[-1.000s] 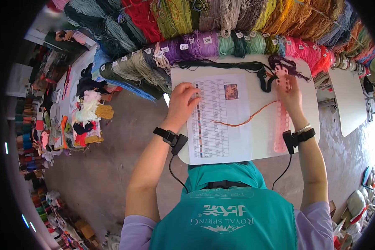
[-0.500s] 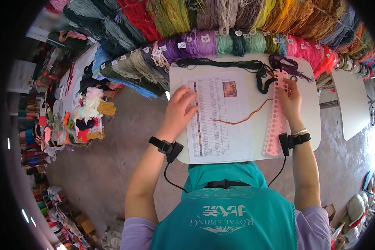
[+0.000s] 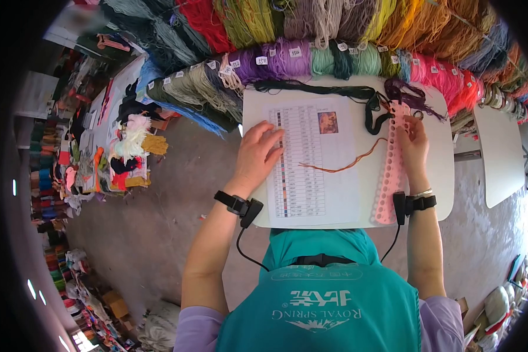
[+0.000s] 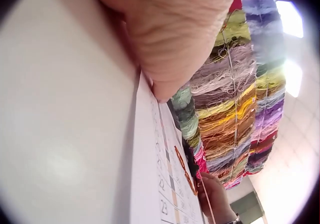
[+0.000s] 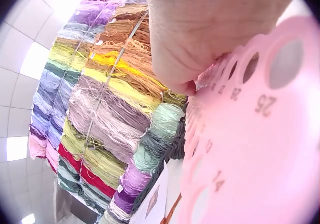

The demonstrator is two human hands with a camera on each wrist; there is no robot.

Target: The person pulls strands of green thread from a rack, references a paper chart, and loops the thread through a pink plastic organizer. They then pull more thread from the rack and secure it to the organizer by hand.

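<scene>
On the left edge of the printed chart [image 3: 340, 193], my left hand [image 3: 257, 154] rests with its fingers loosely bent. My right hand [image 3: 415, 146] grips the upper right edge of a pink strip [image 3: 388, 182] with rows of holes, which lies slightly tilted on the white board. Numbers are printed on the pink strip [image 5: 250, 149] in the right wrist view. An orange-brown thread [image 3: 340, 171] runs from beside the strip across the chart. Dark green thread [image 3: 334, 90] and dark purple thread [image 3: 409, 92] lie at the board's far edge, near the strip's top.
Labelled skeins [image 3: 276, 60] in many colours hang beyond the board [image 3: 443, 176]. A table at the left carries loose yarn [image 3: 132, 136]. Another white table [image 3: 493, 152] stands at the right. A small dark ring [image 3: 418, 116] lies beside my right hand.
The pink strip has gone from nearly upright in view to tilted, its near end shifted left and its top lower. My right hand has followed it; my left hand remains at the chart.
</scene>
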